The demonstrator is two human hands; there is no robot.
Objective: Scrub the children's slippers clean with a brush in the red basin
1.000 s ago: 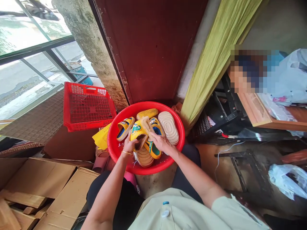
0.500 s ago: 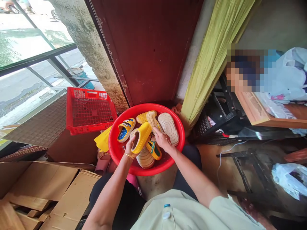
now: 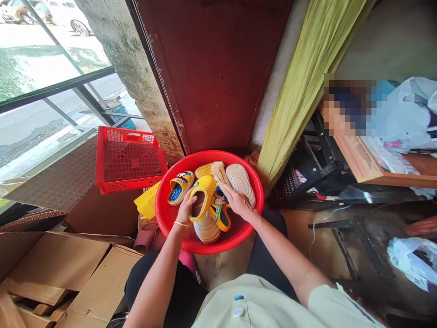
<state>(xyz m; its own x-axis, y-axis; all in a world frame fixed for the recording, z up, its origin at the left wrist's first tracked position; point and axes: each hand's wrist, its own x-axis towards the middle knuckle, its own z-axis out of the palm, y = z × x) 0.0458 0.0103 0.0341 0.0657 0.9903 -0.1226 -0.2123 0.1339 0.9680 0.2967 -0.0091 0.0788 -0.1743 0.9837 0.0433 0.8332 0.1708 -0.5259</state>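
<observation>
My left hand [image 3: 186,208] grips a yellow closed-toe slipper [image 3: 206,187], its heel opening turned towards me. A scrub brush [image 3: 220,173] with pale bristles is in my right hand [image 3: 240,202], just right of the slipper and apart from it. Both hands are over a red basin [image 3: 209,248]. Inside it lie a yellow slide with a blue insole [image 3: 179,187], another yellow slide with a green insole [image 3: 223,217], and slippers with pale ridged soles up, one at the right [image 3: 239,177] and one near the front [image 3: 207,231].
A red plastic crate [image 3: 131,161] stands left of the basin, above cardboard boxes [image 3: 64,255]. Behind is a dark red door [image 3: 218,82]. A yellow-green curtain [image 3: 293,100] hangs at the right, near a wooden table [image 3: 378,173] with plastic bags.
The slipper in my left hand has turned, so its opening faces me more. My right hand has shifted slightly right and down with the brush. The view has tilted a little.
</observation>
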